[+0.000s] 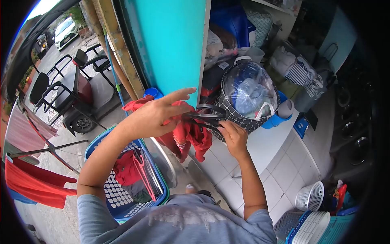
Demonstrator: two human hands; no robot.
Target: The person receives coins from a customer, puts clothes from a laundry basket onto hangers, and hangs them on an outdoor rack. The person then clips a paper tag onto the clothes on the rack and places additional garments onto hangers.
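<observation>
My left hand point(166, 114) is at the middle, its upper fingers stretched out and its lower fingers curled against a red garment point(193, 136). The garment hangs below this hand, and part of it shows behind the wrist. Several black clothes hangers point(207, 116) stick out beside the garment. My right hand point(235, 136) pinches them at their right end. Below my left forearm stands a blue laundry basket point(118, 185). Inside it lie red and dark clothes point(126, 168) and pink hangers point(142, 173).
A black patterned hamper point(223, 105) with a plastic bag point(250, 93) stands ahead to the right, beside a turquoise panel point(166, 44). Red cloth point(38, 183) hangs on a rack at left. White baskets point(309, 196) sit low at right. A three-wheeled vehicle point(81, 97) is outside.
</observation>
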